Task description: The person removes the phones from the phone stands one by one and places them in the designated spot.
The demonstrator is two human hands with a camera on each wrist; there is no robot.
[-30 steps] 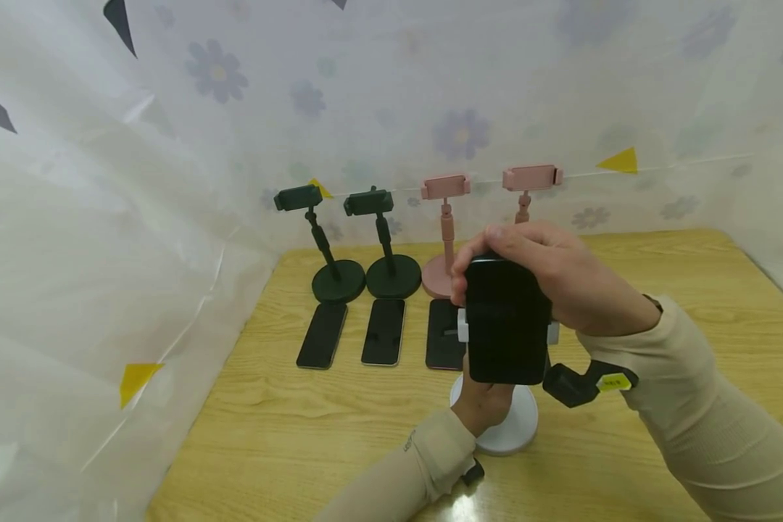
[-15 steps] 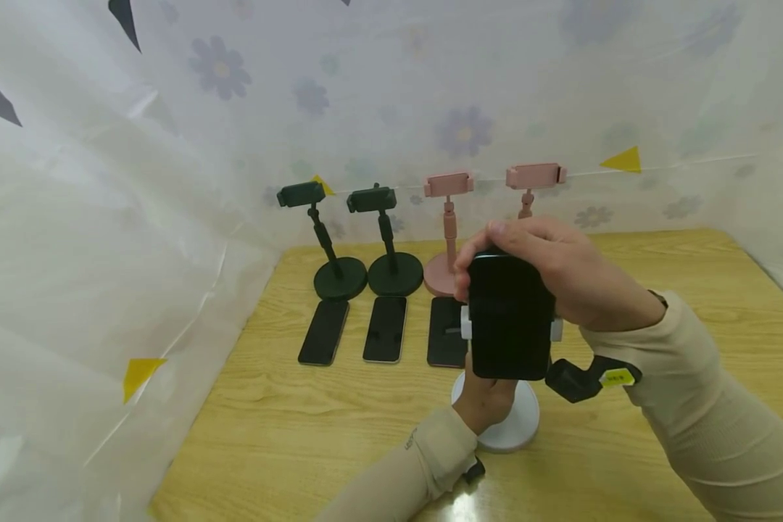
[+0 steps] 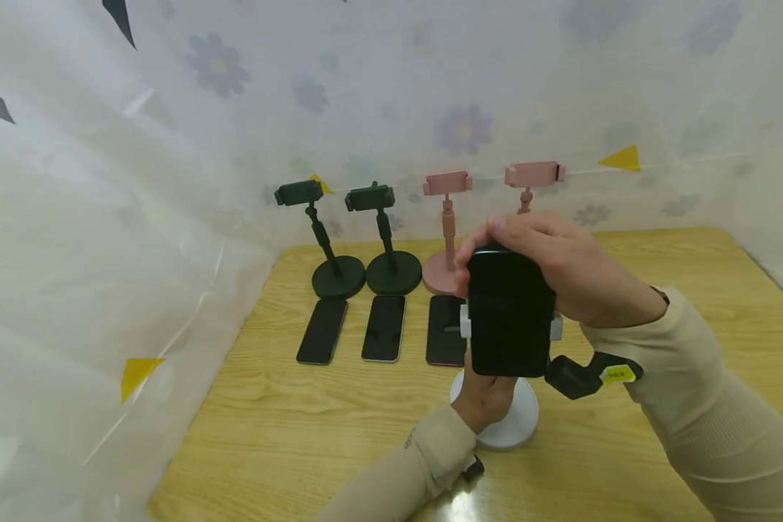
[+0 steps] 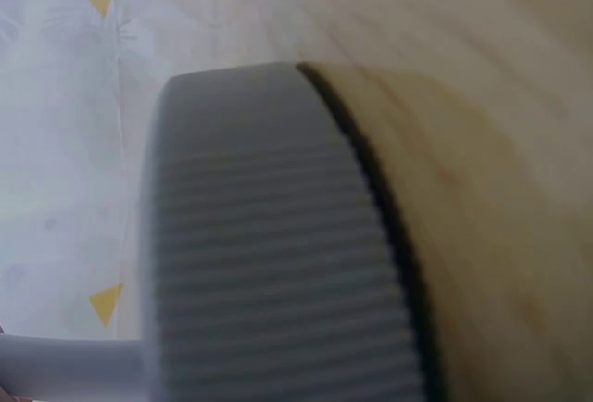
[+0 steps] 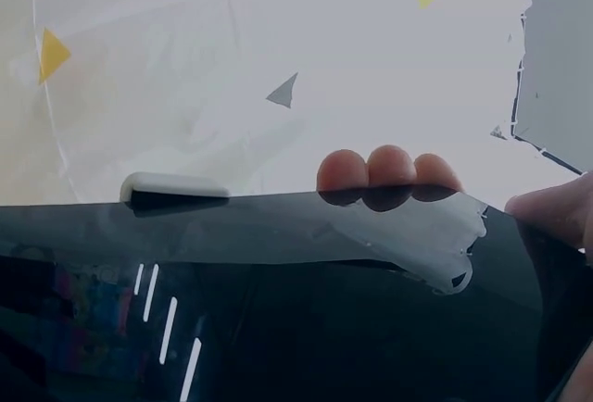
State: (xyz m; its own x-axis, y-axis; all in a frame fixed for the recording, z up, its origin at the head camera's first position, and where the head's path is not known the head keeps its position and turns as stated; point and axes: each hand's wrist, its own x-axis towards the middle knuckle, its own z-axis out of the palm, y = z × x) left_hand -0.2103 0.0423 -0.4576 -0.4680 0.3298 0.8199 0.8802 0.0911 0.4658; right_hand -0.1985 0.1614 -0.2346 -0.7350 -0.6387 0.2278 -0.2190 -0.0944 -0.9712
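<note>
Gripped from above by the right hand (image 3: pixel 564 272): 1 black phone (image 3: pixel 509 319), upright in the clamp of the white stand (image 3: pixel 518 424). Left hand (image 3: pixel 486 402) behind the phone at the stand's pole; its grasp cannot be told. Beyond the white stand: 3 phones (image 3: pixel 383 328) lying flat, 2 dark green stands (image 3: pixel 339 275), 2 pink stands (image 3: pixel 445 217).

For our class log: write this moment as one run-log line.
right hand: holds phone | left hand: holds white stand | phone: in clamp
</note>
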